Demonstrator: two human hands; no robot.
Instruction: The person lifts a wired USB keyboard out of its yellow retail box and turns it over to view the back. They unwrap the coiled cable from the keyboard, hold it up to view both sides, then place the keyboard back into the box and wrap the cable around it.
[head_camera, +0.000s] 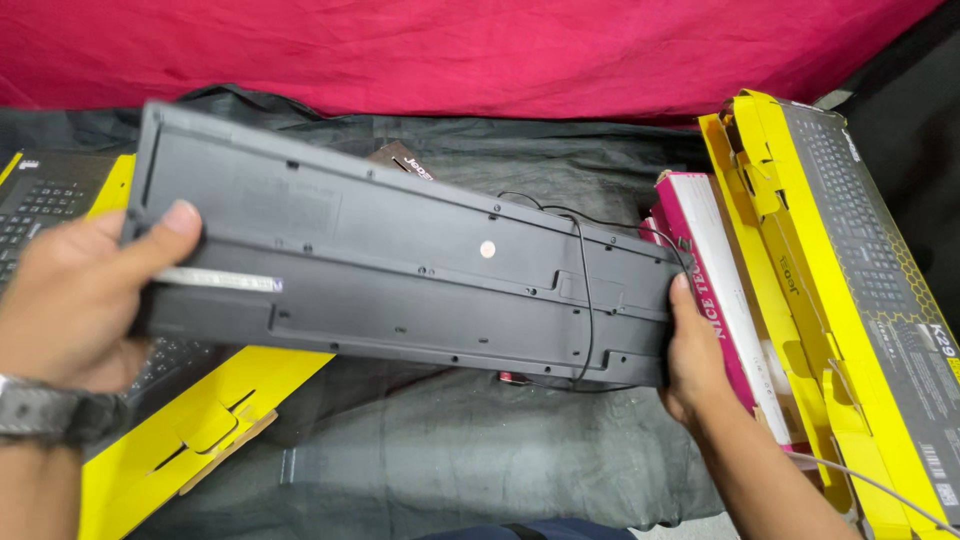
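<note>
Fingers of both hands clamp a black keyboard (400, 265), held underside up and tilted above the dark cloth (450, 450). Left hand (75, 295) grips its left end, thumb across the back, wrist with a watch (45, 410) bent upward. Right hand (695, 355) cups its right end, forearm angling in from below. A black cable (585, 290) loops over the keyboard. Yellow boxes (840, 300) lie right of the keyboard, another yellow box (200, 420) beneath its left end.

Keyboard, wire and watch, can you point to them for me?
Keyboard (400, 275), head view: middle of its dark underside, held between both hands.
Wire (587, 300), head view: the black stretch crossing the keyboard's right end.
Watch (45, 410), head view: the grey band on the left wrist.
</note>
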